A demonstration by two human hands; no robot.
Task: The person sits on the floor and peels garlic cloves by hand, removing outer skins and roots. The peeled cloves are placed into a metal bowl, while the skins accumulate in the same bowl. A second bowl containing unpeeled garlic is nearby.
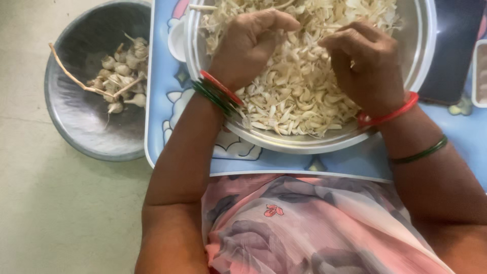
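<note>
A large steel bowl (423, 56) on a blue table holds a heap of pale garlic cloves and skins (297, 91). My left hand (251, 43) hovers over the left of the heap, fingers curled and pinched at the cloves. My right hand (368, 63) rests on the right side of the heap, fingers bent down into it. What each hand pinches is hidden by the fingers. Red and green bangles ring both wrists.
A dark round basin (81, 122) on the floor at the left holds whole garlic bulbs (122, 71) with dry stalks. The blue patterned table (350, 162) lies over my lap. A dark flat object (456, 45) and a white tray edge (479, 71) sit at the right.
</note>
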